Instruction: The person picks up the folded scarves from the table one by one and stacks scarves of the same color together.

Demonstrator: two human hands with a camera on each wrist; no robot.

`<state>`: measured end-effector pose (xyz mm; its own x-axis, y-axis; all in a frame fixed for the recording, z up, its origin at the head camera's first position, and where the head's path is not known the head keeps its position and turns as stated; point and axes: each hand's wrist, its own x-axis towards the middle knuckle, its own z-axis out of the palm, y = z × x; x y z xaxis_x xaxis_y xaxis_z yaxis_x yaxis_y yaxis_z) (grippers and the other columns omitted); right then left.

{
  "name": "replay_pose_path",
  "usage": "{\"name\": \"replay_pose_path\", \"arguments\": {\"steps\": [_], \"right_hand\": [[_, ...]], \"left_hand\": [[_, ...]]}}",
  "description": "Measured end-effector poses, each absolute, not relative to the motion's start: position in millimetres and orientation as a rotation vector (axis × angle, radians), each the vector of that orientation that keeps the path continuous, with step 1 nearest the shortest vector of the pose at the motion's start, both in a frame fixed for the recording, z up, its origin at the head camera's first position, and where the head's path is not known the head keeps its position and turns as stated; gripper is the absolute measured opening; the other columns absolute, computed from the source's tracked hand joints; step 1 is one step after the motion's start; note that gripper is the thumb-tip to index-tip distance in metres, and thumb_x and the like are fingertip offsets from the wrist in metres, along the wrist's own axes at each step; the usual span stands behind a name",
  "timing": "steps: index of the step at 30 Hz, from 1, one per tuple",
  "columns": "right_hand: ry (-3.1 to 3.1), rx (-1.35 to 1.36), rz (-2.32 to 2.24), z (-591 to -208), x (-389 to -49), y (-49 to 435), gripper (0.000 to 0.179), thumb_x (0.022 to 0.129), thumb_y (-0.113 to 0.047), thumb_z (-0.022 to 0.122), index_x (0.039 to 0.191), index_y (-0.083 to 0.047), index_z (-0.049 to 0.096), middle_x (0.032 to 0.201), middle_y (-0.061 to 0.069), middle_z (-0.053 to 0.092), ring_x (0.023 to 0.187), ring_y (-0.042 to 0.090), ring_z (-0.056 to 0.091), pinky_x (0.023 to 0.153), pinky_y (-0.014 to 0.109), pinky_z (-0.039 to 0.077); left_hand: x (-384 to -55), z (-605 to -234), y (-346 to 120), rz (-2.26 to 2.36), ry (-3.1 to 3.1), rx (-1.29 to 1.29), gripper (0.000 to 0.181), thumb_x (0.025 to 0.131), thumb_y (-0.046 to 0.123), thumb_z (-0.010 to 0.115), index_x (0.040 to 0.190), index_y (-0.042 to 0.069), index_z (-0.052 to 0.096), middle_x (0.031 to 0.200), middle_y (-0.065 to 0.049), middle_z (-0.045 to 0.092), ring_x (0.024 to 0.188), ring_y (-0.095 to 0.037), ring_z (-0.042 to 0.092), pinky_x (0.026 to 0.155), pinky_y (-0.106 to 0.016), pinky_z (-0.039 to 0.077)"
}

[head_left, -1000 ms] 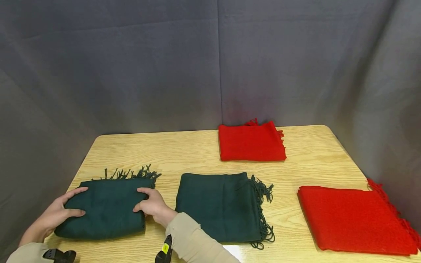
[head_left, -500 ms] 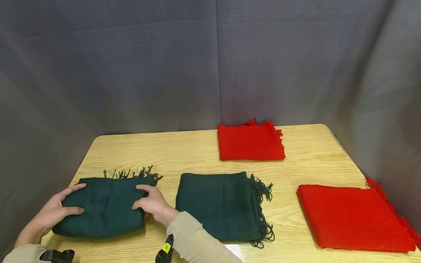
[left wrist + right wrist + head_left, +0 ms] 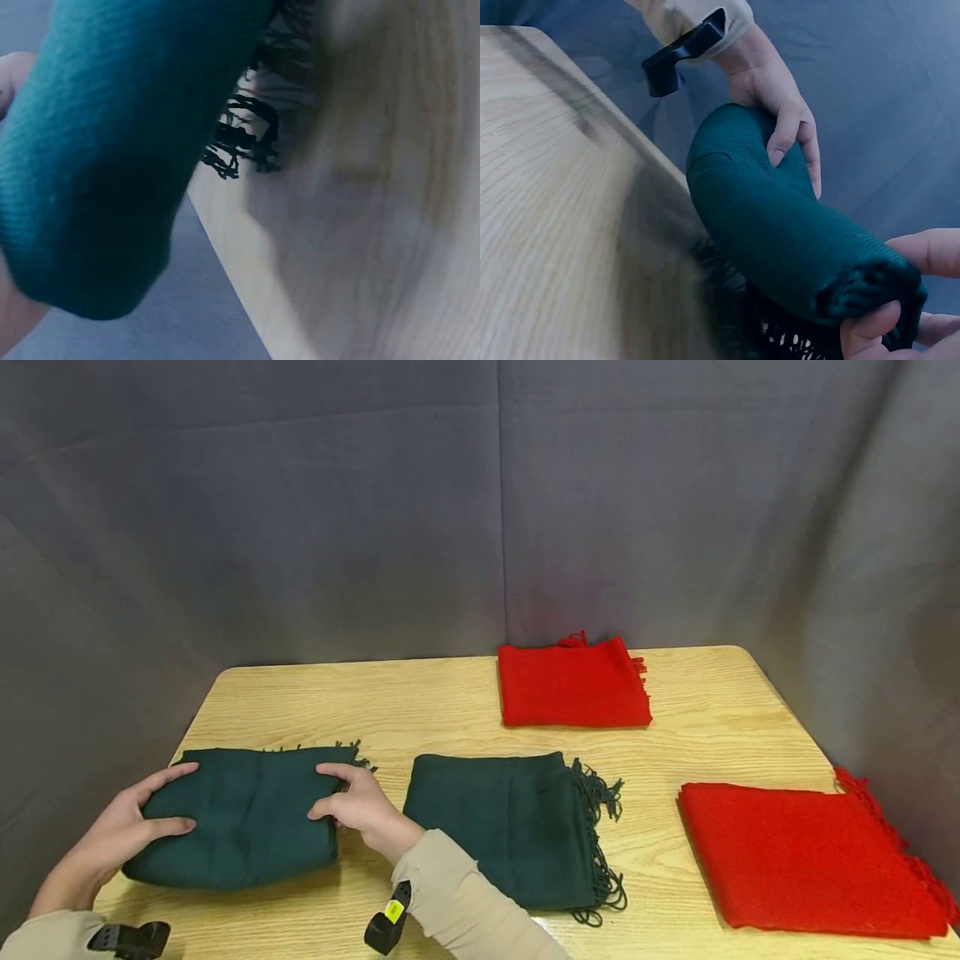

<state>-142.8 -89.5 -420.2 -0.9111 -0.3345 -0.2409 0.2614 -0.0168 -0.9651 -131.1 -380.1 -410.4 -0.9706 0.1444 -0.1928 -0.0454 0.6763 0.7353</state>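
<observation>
A folded dark green fringed scarf (image 3: 232,818) is held between both hands at the front left of the table. My left hand (image 3: 120,835) grips its left end, thumb and index finger on the near face. The right hand (image 3: 367,802) pinches its right end, thumb on the near face. In the right wrist view the scarf (image 3: 765,202) is a thick bent roll over the table, the left hand (image 3: 776,90) at its far end. The left wrist view shows the scarf's underside (image 3: 112,187) with fringe (image 3: 247,135) hanging below. Other fingers are hidden behind the cloth.
A second folded green scarf (image 3: 498,835) lies just right of the right hand, partly under the forearm in this view. One folded red scarf (image 3: 573,685) lies at the back; another (image 3: 810,860) is at the right edge. Grey curtains (image 3: 375,527) surround the wooden table (image 3: 360,693).
Both hands have raised the green scarf a little and moved it slightly away; most of its fringe has dropped out of sight behind it. The other scarves have not moved.
</observation>
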Motion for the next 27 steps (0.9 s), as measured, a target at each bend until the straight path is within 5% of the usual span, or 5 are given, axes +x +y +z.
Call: {"name": "replay_pose_path", "arguments": {"steps": [6, 10, 16, 27], "right_hand": [[1.864, -0.138, -1.973, -408.5, -147.6, -82.7, 0.056, 0.071, 0.009, 0.066, 0.124, -0.008, 0.057, 0.081, 0.002, 0.051, 0.053, 0.011, 0.041, 0.047, 0.020, 0.038], [1.873, -0.160, -1.948, -398.7, -151.7, -76.5, 0.056, 0.072, 0.008, 0.066, 0.124, -0.008, 0.056, 0.078, 0.002, 0.050, 0.053, 0.012, 0.041, 0.047, 0.020, 0.039], [1.883, -0.181, -1.908, -387.7, -161.1, -67.0, 0.054, 0.072, 0.009, 0.066, 0.123, -0.008, 0.057, 0.063, 0.001, 0.045, 0.050, 0.012, 0.041, 0.047, 0.020, 0.039], [1.871, -0.216, -1.894, -373.5, -171.7, -45.8, 0.053, 0.074, 0.007, 0.066, 0.123, -0.008, 0.057, 0.066, 0.002, 0.048, 0.052, 0.012, 0.045, 0.050, 0.021, 0.041]], "left_hand": [[-133.6, -402.4, -379.2, 1.204, 2.716, 0.143, 0.078, 0.080, 0.014, 0.069, 0.145, 0.016, 0.026, 0.134, -0.020, 0.029, 0.095, 0.014, 0.034, 0.072, -0.014, 0.040], [-135.4, -395.6, -376.6, 1.229, 2.732, 0.179, 0.075, 0.081, 0.013, 0.068, 0.144, 0.016, 0.028, 0.130, -0.009, 0.033, 0.094, 0.015, 0.036, 0.071, -0.014, 0.041], [-137.9, -385.4, -366.4, 1.188, 2.744, 0.170, 0.075, 0.082, 0.016, 0.067, 0.145, 0.016, 0.026, 0.135, -0.027, 0.026, 0.096, 0.011, 0.035, 0.070, -0.015, 0.041], [-143.0, -373.4, -348.2, 1.275, 2.736, 0.191, 0.075, 0.081, 0.014, 0.068, 0.144, 0.015, 0.027, 0.134, -0.026, 0.028, 0.094, 0.011, 0.040, 0.070, -0.015, 0.044]]}}
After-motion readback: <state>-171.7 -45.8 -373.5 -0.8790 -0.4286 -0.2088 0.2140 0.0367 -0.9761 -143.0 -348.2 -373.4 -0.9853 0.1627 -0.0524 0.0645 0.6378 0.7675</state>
